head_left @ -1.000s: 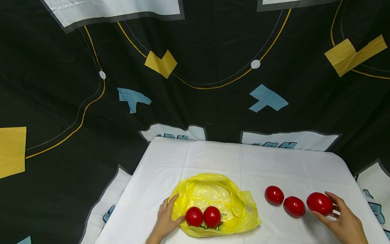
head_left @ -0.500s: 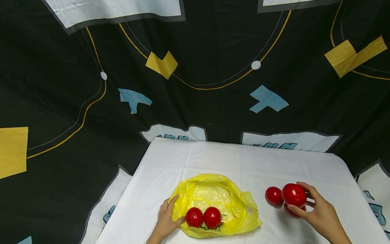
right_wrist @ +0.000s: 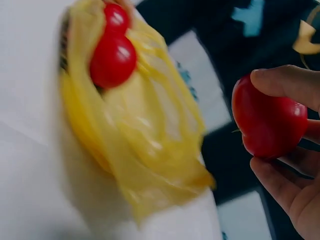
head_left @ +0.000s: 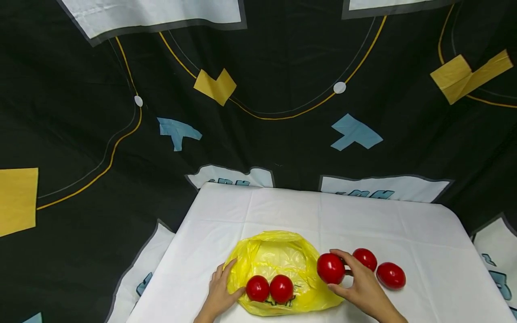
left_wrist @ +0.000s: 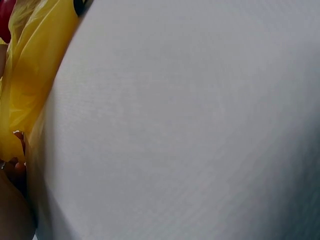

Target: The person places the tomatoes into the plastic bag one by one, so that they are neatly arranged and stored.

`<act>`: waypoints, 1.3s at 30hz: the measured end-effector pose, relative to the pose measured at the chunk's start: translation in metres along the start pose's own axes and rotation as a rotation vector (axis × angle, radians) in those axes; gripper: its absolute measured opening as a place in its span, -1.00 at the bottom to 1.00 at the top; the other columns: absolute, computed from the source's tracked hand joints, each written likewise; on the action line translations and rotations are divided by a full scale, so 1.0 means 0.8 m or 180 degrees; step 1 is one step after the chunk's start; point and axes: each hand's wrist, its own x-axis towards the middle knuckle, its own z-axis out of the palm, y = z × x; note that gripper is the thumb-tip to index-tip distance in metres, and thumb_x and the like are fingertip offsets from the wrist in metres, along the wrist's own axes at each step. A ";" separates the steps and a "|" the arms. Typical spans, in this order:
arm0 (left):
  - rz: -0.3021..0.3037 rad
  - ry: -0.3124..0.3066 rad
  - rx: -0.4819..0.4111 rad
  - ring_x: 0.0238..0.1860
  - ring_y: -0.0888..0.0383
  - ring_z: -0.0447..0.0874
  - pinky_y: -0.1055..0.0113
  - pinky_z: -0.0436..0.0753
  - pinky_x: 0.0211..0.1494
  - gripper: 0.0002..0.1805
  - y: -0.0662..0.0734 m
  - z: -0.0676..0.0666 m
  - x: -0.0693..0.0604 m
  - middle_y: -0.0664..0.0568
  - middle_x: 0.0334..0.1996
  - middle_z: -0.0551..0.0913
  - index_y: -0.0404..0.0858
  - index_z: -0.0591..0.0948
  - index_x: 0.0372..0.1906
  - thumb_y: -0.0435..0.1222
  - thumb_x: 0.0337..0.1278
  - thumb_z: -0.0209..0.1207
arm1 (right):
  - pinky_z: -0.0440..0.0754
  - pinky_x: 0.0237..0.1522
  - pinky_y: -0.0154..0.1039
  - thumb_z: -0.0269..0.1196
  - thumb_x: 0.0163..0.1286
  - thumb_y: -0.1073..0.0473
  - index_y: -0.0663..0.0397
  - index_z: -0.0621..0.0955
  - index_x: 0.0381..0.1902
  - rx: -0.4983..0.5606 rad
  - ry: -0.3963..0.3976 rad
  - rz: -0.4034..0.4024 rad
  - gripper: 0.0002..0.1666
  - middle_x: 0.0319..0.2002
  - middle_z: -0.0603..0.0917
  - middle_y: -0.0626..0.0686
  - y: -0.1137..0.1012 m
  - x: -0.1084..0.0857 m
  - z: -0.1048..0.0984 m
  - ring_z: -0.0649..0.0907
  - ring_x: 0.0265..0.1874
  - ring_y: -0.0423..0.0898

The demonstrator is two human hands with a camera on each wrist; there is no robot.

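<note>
A yellow plastic bag (head_left: 282, 249) lies with its mouth spread on the white-covered table. Two red tomatoes sit side by side in it, a left one (head_left: 257, 288) and a right one (head_left: 281, 288). My left hand (head_left: 220, 289) holds the bag's left side, thumb on the inner side by the left tomato. Above the bag's right edge, my right hand (head_left: 361, 287) grips another tomato (head_left: 330, 268) between thumb and fingers; the right wrist view shows this held tomato (right_wrist: 270, 117) off the table. Two more tomatoes, one farther back (head_left: 365, 259) and one nearer (head_left: 391, 275), rest right of that hand.
The white tablecloth (head_left: 291, 206) covers the table, whose rounded far corners meet a black backdrop (head_left: 258, 148). Yellow and blue shapes and curved lines are printed on that cloth. Blurred bag plastic (left_wrist: 35, 65) fills the left edge of the left wrist view.
My right hand has carried its tomato leftward, past the two tomatoes on the table, to the bag's right edge. The left hand and the bag have stayed in place.
</note>
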 end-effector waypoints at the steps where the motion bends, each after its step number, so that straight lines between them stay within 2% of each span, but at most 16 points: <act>1: -0.0003 -0.0003 -0.0012 0.10 0.02 0.24 0.00 0.29 0.06 -0.06 0.000 0.000 0.000 -0.03 0.19 0.29 0.04 0.24 0.40 0.11 -0.18 0.35 | 0.63 -0.16 -0.14 0.59 -0.21 0.04 -0.10 0.45 0.21 0.0049 -0.0071 -0.0001 -0.05 0.12 0.55 0.04 -0.001 0.000 0.007 0.58 -0.03 0.00; 9: -0.0038 -0.0030 0.0009 0.11 0.02 0.23 -0.02 0.28 0.08 -0.06 -0.002 0.002 0.002 -0.02 0.19 0.28 0.06 0.23 0.40 0.10 -0.17 0.35 | 0.62 -0.15 -0.19 0.54 -0.10 -0.02 -0.05 0.39 0.25 0.0222 -0.0555 -0.0380 -0.06 0.13 0.52 0.06 0.005 0.003 0.039 0.56 -0.01 0.04; 15: 0.0013 0.0010 0.0035 0.10 0.01 0.24 -0.02 0.29 0.06 -0.06 -0.003 0.002 0.003 -0.03 0.18 0.29 0.05 0.24 0.40 0.11 -0.18 0.35 | 0.59 -0.08 -0.14 0.52 -0.06 0.04 -0.05 0.38 0.26 0.0225 -0.0765 -0.0483 -0.09 0.15 0.49 0.04 0.013 0.004 0.055 0.54 0.03 0.06; 26: -0.0081 -0.0078 0.0030 0.13 0.01 0.22 -0.05 0.27 0.10 -0.06 -0.002 0.002 0.002 -0.03 0.21 0.26 0.05 0.21 0.41 0.11 -0.15 0.34 | 0.50 0.02 0.07 0.51 -0.04 0.07 0.12 0.37 0.25 -0.0062 -0.0889 -0.0603 -0.10 0.12 0.49 0.09 0.043 0.007 0.093 0.52 0.07 0.12; 33: -0.0092 -0.0070 0.0041 0.13 0.00 0.22 -0.03 0.29 0.08 -0.06 -0.001 0.002 0.002 -0.03 0.21 0.27 0.06 0.21 0.41 0.11 -0.16 0.34 | 0.45 0.06 0.13 0.51 -0.06 0.08 0.10 0.39 0.25 -0.0199 -0.0939 -0.0559 -0.10 0.11 0.50 0.08 0.058 0.008 0.109 0.49 0.08 0.13; 39: -0.0062 -0.0056 0.0031 0.12 0.02 0.22 -0.01 0.29 0.06 -0.06 -0.002 0.003 0.002 -0.02 0.20 0.27 0.07 0.21 0.41 0.11 -0.15 0.34 | 0.45 0.05 0.14 0.52 -0.06 0.05 0.06 0.39 0.26 -0.0250 -0.1027 -0.0492 -0.09 0.11 0.50 0.10 0.060 0.006 0.118 0.48 0.08 0.14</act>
